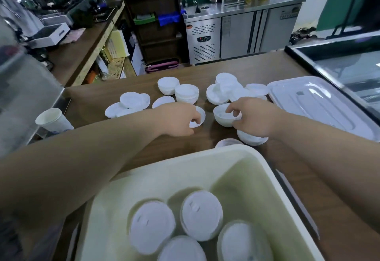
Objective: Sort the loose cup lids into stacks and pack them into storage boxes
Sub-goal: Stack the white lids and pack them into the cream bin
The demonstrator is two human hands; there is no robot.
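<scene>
Now the left hand (178, 120) pinches a lid (202, 116) beside the stack (221, 119) gripped by the right hand (255, 119).

The brown wooden tabletop (236, 69) carries a cream storage box (205, 158) at its near edge and a clear, flat box cover (320, 104) at its right. Beyond the box lie white cup lids: a loose spread of flat lids (129, 104) at the left, two neat stacks (186, 94) side by side in the middle, and a jumbled heap (224, 90) right of those. Nearer sit a single lid (202, 114), an upturned stack (222, 120) just beside it, and a low stack (250, 138) close to the box's far rim.
</scene>
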